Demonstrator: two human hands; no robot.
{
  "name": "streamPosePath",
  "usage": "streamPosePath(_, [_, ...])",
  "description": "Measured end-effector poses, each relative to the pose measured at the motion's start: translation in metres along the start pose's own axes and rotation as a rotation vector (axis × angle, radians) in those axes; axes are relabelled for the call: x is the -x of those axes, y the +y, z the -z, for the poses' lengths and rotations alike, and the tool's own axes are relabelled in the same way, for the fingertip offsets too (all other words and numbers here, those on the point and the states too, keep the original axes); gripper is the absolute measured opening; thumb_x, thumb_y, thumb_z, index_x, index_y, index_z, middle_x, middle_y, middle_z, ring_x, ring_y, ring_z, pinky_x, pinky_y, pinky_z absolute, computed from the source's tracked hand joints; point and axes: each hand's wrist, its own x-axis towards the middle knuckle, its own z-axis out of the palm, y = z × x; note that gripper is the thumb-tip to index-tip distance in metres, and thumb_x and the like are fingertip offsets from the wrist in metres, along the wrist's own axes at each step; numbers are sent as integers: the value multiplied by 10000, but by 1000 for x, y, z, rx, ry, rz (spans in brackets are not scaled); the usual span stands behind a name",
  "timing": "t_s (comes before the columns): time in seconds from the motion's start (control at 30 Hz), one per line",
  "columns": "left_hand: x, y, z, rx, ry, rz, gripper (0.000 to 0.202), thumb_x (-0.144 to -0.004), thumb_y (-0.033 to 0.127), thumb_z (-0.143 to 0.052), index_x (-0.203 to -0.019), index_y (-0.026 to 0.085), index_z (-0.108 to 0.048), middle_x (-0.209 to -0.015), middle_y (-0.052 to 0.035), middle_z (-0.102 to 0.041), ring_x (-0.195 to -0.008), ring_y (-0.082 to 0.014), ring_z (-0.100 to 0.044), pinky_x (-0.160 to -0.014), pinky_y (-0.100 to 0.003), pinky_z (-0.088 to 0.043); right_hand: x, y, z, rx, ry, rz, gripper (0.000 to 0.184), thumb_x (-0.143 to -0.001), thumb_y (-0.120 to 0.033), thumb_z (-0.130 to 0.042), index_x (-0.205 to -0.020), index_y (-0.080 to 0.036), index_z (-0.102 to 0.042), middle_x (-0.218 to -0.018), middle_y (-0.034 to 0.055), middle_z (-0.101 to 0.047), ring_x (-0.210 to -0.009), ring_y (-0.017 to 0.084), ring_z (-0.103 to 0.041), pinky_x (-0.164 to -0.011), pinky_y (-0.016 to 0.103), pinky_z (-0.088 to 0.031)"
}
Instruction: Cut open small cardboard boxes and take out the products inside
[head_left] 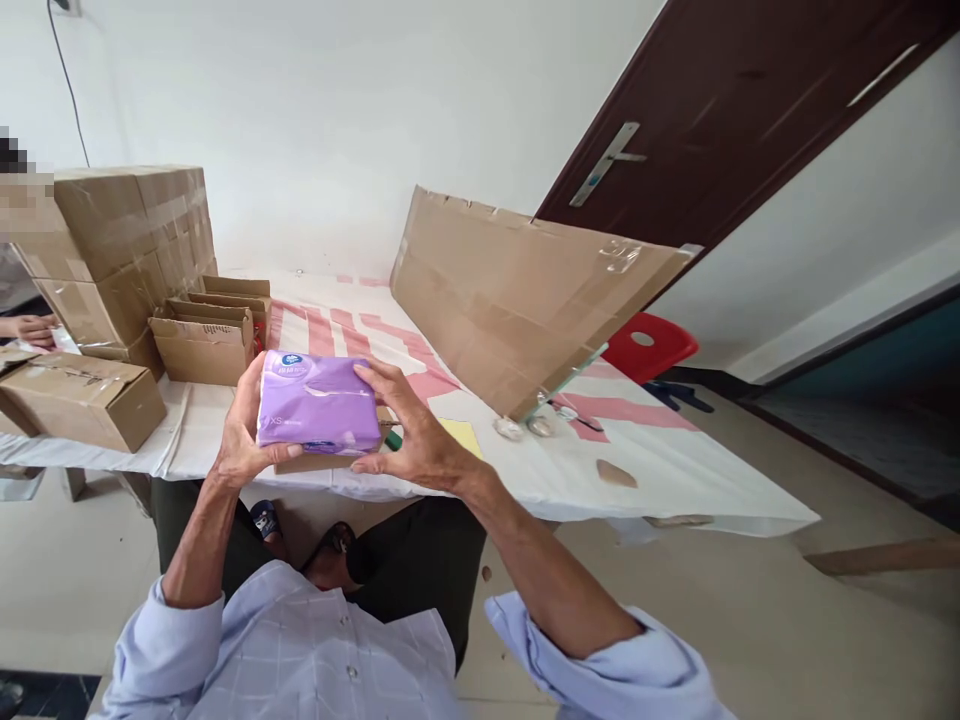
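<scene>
A purple tissue pack (319, 403) is held up in front of me above the near edge of the table (675, 470). My left hand (241, 430) grips its left end, thumb under the pack. My right hand (411, 430) wraps its right end, fingers over the top and thumb below. Under the pack a small flat piece of cardboard (300, 464) lies on the white and pink cloth. A yellow paper (463, 436) lies just right of my right hand.
A large flattened carton (517, 305) stands tilted on the table. Small open boxes (206, 340) and a closed box (82, 398) sit to the left, with stacked cartons (127, 250) behind. Another person's hand (30, 328) shows at far left. A red stool (649, 345) stands beyond the table.
</scene>
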Motion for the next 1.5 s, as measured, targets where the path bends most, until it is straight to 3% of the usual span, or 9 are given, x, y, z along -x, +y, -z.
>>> streamPosePath(0.1, [-2,5,3,-38,20,73,1245,-686,699,-991,-1727,296,-440,-1758,-161,-487,-1630,-504,-421,-1340,-645,-382,-3,5,-19,-121,97,-74,987,-852,-766,-847,-1674,-348,-496,-1724,156,-429,-1543,392,-503,-1152,573,-596])
streamPosePath(0.2, [-11,15,9,-11,-13,118,1162,-729,708,-956,-1710,305,-480,-1798,-135,-443,-1659,-474,-389,-1346,-605,-389,-20,8,-25,-304,146,-177,911,-839,-803,-825,-1578,-321,-596,-1599,143,-574,-1381,357,-640,-1074,513,-639])
streamPosePath(0.3, [-28,24,13,35,-70,172,989,-779,594,-967,-1647,339,-567,-1718,-106,-559,-1558,-417,-552,-1225,-528,-547,-44,13,-21,-468,158,-285,801,-892,-875,-696,-1452,-303,-677,-1417,108,-716,-1276,319,-694,-971,438,-671])
streamPosePath(0.43, [-57,22,17,-34,60,198,659,-832,584,-933,-1365,232,-771,-1199,-101,-830,-1041,-284,-794,-867,-367,-662,-75,25,-19,-576,161,-314,833,-903,-947,-582,-1414,-295,-671,-1403,91,-733,-1208,276,-710,-865,370,-684])
streamPosePath(0.5, [-70,13,19,-79,106,226,618,-803,670,-922,-1189,201,-810,-926,-63,-814,-787,-215,-755,-728,-319,-633,-86,32,-20,-604,166,-300,852,-908,-957,-556,-1432,-293,-654,-1405,92,-736,-1184,262,-718,-877,364,-677])
streamPosePath(0.6, [-87,-1,24,-121,140,307,674,-717,781,-921,-1015,189,-801,-726,-26,-746,-618,-175,-689,-633,-296,-605,-100,43,-24,-629,183,-306,863,-924,-958,-524,-1443,-280,-647,-1352,99,-762,-1149,260,-729,-860,363,-666])
streamPosePath(0.77, [-98,-17,26,-118,159,417,810,-597,817,-950,-1071,173,-820,-733,-39,-772,-575,-171,-691,-594,-288,-606,-116,60,-28,-681,217,-421,832,-984,-937,-440,-1439,-276,-658,-1263,103,-799,-1053,255,-747,-768,343,-638])
streamPosePath(1.07, [-94,-31,27,-110,169,484,735,-602,714,-986,-1077,173,-837,-713,2,-740,-557,-133,-680,-609,-262,-604,-123,79,-37,-741,230,-596,704,-1092,-815,-335,-1418,-291,-674,-1212,85,-819,-900,215,-743,-686,286,-585])
streamPosePath(1.5, [-93,-40,27,-112,156,501,735,-606,708,-977,-1071,154,-848,-744,-31,-765,-561,-145,-680,-603,-275,-588,-124,91,-40,-721,215,-695,771,-1033,-904,-323,-1315,-285,-687,-1166,96,-776,-882,219,-708,-675,304,-599])
